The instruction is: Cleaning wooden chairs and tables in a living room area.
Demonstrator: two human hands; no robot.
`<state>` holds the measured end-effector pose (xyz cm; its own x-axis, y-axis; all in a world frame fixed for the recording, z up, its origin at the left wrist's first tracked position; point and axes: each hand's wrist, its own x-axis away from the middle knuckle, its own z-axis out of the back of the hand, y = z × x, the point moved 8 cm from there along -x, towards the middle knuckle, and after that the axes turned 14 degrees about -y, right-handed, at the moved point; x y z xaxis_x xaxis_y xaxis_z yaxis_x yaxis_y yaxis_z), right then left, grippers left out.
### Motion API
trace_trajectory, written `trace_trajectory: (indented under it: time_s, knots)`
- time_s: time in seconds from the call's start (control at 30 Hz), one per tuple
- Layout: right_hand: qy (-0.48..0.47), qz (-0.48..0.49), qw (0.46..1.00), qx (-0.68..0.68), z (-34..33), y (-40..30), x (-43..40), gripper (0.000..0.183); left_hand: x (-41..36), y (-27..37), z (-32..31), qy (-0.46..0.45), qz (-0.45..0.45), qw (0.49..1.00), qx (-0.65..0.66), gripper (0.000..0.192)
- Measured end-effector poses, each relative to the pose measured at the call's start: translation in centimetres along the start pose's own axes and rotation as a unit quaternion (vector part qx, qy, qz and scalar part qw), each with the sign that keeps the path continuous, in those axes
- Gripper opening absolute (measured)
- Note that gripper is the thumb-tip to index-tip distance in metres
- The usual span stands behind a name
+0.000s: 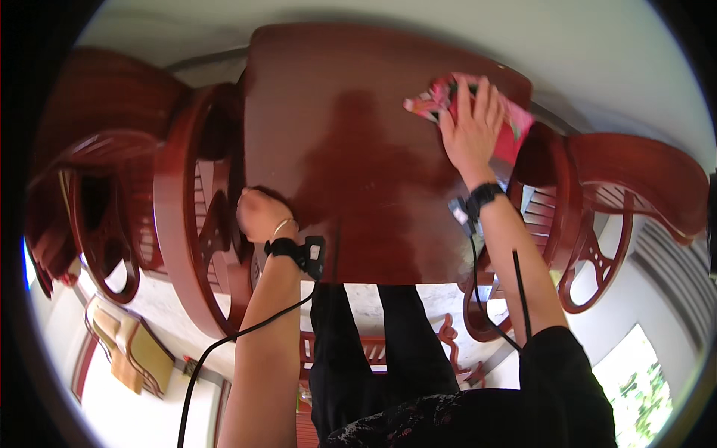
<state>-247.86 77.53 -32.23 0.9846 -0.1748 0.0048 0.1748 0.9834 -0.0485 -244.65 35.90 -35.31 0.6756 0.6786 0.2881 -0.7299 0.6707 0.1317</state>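
A dark red polished wooden table [297,84] lies before me, its glossy top showing a dark reflection. My right hand [470,123] presses down on a pink and red patterned cloth [512,140] near the far right of the tabletop. Part of the cloth sticks out past the fingers to the left, and another part reaches the table's right edge. At the left edge of the table rests my left hand [260,215], with the fingers bent and partly hidden. It is blurred, and no held object shows in it.
Carved wooden chairs stand close on both sides, with a curved armrest [171,224] on the left and a chair back [644,173] on the right. Black cables [246,327] run from devices strapped to both wrists. Behind me is a slatted wooden bench [369,350].
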Motion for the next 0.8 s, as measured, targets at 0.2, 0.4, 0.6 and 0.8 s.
trace_trajectory:
  time_s: [0.2,0.4,0.6,0.8]
  knots:
    - [-0.009,0.154,0.987,-0.054,-1.3,-15.6,-5.9,0.060,-0.8,-1.5,-1.2,0.030,0.025,0.999,-0.038,0.042]
    - [-0.187,0.330,0.919,-0.109,-1.4,-22.3,7.1,0.066,-0.5,-1.8,-1.1,-0.013,0.038,0.999,-0.009,0.047]
    - [-0.249,0.436,0.862,-0.074,-1.8,-21.6,15.9,0.065,-0.5,-1.2,-0.4,0.030,-0.010,0.997,0.064,0.041]
    - [-0.123,0.346,0.930,-0.021,-2.6,-26.3,6.1,0.064,-0.6,-4.6,0.3,0.013,-0.117,0.959,0.258,0.042]
